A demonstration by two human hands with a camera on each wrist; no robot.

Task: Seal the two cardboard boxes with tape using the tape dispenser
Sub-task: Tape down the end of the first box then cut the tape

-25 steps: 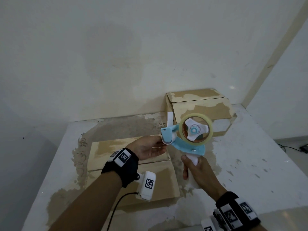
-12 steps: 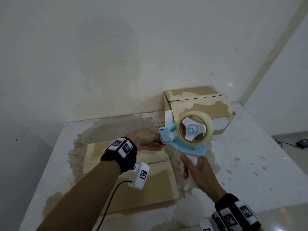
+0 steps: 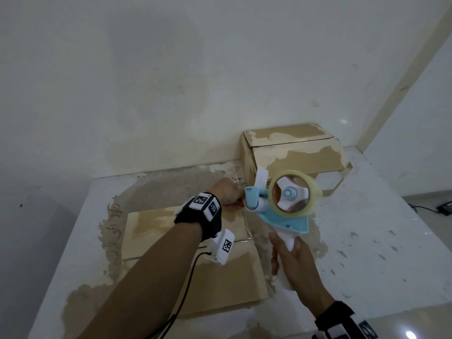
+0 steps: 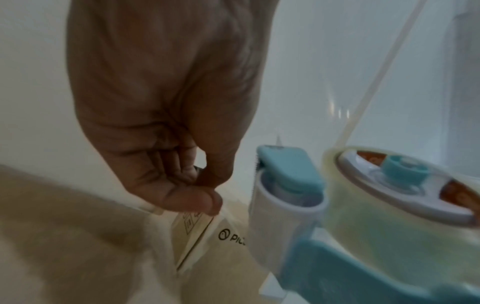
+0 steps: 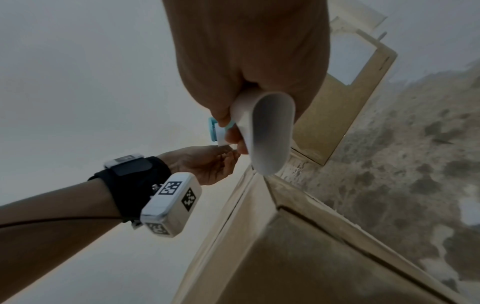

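Observation:
A blue and white tape dispenser (image 3: 281,209) with a clear roll (image 3: 294,194) is held above the table, roll facing me. My right hand (image 3: 289,258) grips its white handle (image 5: 265,133). My left hand (image 3: 238,204) is at the dispenser's front roller (image 4: 283,207), knuckles up, its thumb and fingers (image 4: 192,197) pinching what looks like the clear tape end. A low cardboard box (image 3: 195,255) with closed flaps lies under my left forearm. A taller cardboard box (image 3: 296,152) stands against the back wall behind the dispenser. Both boxes appear below my hands in the right wrist view.
The white table (image 3: 371,241) has worn brown patches around the boxes. A wall runs close behind its far edge, and a corner pillar rises at the right. On the floor at the far right lie a dark cable and a plug (image 3: 444,208).
My left wrist has rolled over so the knuckles face up, with the hand staying at the dispenser's front. The right hand and the dispenser have hardly moved.

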